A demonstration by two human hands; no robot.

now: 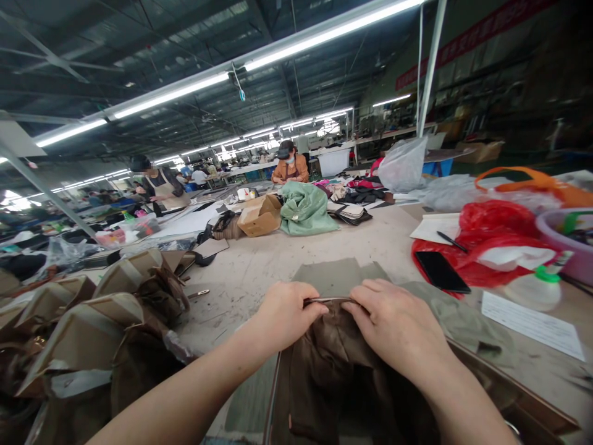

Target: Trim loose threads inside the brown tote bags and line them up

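In front of me lies a brown bag (338,371), its dark satiny lining showing. My left hand (290,312) pinches the bag's far edge between thumb and fingers. A short way to the right, my right hand (389,318) grips the same edge, so a thin strip of it spans the gap between both hands. Beyond the edge, a grey-green sheet (333,275) lies flat on the table. The bag's lower part runs out of the picture.
Several brown bag pieces (106,321) are heaped at left. On the table (245,259) rest a green sack (303,210) and an open carton (259,216). At right are a black phone (442,272), red plastic bags (498,222), a bottle (532,289) and a purple basin (565,247). Two people work farther back.
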